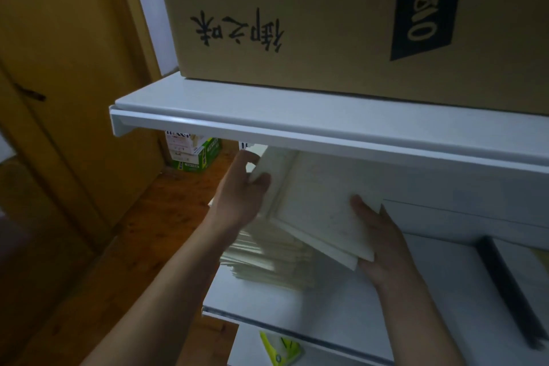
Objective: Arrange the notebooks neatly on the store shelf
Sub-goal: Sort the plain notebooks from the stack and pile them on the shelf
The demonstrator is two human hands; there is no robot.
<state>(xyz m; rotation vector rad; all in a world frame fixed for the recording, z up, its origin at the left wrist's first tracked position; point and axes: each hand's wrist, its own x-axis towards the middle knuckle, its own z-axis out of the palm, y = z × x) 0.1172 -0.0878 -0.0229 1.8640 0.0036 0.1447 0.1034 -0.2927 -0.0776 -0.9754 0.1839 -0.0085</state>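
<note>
Two grips share one load. The left grip (237, 202) curls round the upper left edge of a thin bundle of notebooks (315, 202), and the right grip (383, 246) clasps its lower right corner, thumb on the top cover. The bundle hangs tilted in the gap beneath the upper shelf board (297, 128), just above a stack of pale notebooks (267, 261) lying on the white shelf (416, 291) near its left end.

We judge the step to be laying the bundle onto that stack. The stack's edges look ragged, so a bundle set down askew would leave the pile crooked. It could also push the upper copies toward the shelf's open left end, with the wooden floor (133, 246) below. The covers look smooth, and we think a loosened hold on the tilted bundle could let its copies fan apart. The bundle's far corner sits close under the board, where a careless lift could knock it. A cardboard box (326, 24) stands on that board.
</note>
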